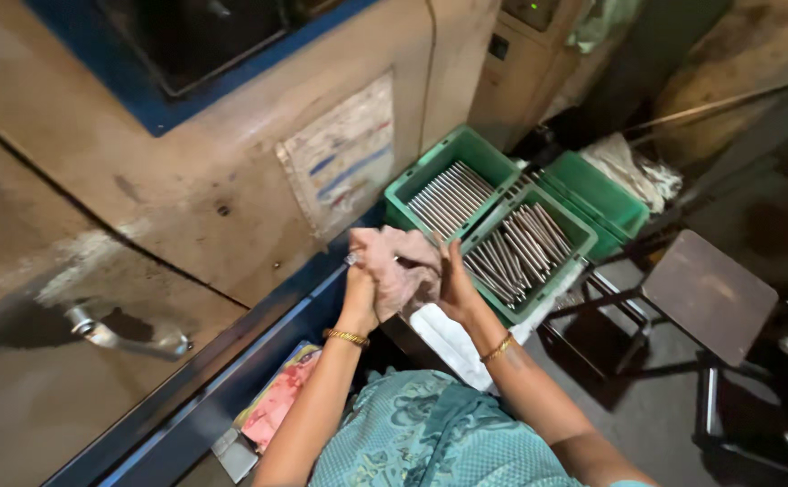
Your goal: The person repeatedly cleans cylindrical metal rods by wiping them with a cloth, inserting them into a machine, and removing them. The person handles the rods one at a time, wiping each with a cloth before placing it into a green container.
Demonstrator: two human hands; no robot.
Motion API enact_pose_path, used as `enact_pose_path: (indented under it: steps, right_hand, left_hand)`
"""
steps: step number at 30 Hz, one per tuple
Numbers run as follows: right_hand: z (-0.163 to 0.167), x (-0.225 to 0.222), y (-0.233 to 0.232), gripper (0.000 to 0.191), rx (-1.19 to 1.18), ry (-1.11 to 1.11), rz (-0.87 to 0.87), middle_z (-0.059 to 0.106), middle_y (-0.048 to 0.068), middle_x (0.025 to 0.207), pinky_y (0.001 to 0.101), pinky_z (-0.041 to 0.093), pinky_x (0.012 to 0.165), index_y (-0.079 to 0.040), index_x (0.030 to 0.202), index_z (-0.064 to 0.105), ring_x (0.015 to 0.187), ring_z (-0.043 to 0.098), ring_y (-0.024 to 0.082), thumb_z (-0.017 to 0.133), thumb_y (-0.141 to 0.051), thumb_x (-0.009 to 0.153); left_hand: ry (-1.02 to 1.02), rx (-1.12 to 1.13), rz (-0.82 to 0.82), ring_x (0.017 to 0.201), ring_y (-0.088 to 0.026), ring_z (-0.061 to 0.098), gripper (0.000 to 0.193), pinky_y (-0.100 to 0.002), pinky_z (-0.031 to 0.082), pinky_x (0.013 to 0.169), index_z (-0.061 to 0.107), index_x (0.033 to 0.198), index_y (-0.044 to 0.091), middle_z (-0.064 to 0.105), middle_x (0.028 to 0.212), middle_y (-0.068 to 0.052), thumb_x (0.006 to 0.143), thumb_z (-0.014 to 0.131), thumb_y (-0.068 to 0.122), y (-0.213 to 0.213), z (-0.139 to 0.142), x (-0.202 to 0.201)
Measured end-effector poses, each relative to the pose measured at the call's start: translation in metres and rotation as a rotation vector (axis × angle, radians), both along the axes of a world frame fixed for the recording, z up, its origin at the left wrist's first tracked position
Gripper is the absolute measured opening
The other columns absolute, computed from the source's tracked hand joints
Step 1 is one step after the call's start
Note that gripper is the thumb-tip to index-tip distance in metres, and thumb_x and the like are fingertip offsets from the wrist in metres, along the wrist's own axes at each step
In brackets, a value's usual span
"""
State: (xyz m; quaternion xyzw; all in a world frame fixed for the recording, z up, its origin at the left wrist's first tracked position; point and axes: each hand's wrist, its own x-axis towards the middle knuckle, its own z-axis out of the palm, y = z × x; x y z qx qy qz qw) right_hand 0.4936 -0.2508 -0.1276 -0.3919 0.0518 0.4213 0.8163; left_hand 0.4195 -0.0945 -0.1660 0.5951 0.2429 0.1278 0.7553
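Both my hands are wrapped in a crumpled pinkish-brown cloth (401,261) in front of my chest. My left hand (360,290) grips the cloth from the left and my right hand (456,284) presses it from the right. A small metal rod end pokes out of the cloth at its left side. Each wrist wears a gold bangle. Just beyond my hands stand two green plastic crates (430,167) filled with several thin metal rods (511,248) laid side by side.
A large beige machine with blue trim (231,171) fills the left, with a metal door handle (123,338). A third green crate (606,194) and a dark stool (709,293) stand to the right. A white cloth lies under the near crate.
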Motion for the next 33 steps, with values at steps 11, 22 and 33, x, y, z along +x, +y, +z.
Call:
enact_pose_path:
  steps: [11, 22, 33]
  right_hand:
    - [-0.024, 0.027, -0.007, 0.037, -0.684, -1.016, -0.196, 0.074, 0.01, 0.106, 0.0357, 0.054, 0.075, 0.001, 0.119, 0.07, 0.088, 0.07, 0.022, 0.057, -0.033, 0.11]
    - [-0.016, 0.029, -0.042, 0.052, -0.42, -0.97, 0.145, 0.051, 0.011, 0.147, 0.0392, 0.05, 0.096, -0.009, 0.124, 0.069, 0.123, 0.06, 0.025, 0.048, -0.051, 0.102]
    - [-0.033, 0.077, -0.11, 0.033, -1.668, -1.07, 0.191, 0.066, 0.031, 0.117, 0.0543, 0.053, 0.092, 0.001, 0.109, 0.071, 0.108, 0.065, 0.047, 0.067, -0.026, 0.089]
  left_hand:
    - [-0.113, 0.346, -0.119, 0.147, -0.025, 0.034, 0.066, -0.047, 0.045, 0.104, 0.053, 0.14, 0.017, 0.032, 0.165, -0.017, 0.079, 0.073, 0.028, -0.049, -0.02, 0.004]
    - [-0.226, -0.523, 0.067, 0.102, -0.024, 0.072, 0.034, -0.037, 0.064, 0.078, 0.055, 0.129, 0.008, 0.069, 0.117, -0.01, 0.096, 0.06, 0.017, -0.059, -0.028, 0.021]
    - [-0.261, -0.91, -0.222, 0.113, -0.022, 0.068, 0.035, -0.036, 0.055, 0.098, 0.063, 0.127, 0.007, 0.068, 0.124, -0.009, 0.105, 0.047, 0.029, -0.027, -0.024, -0.01]
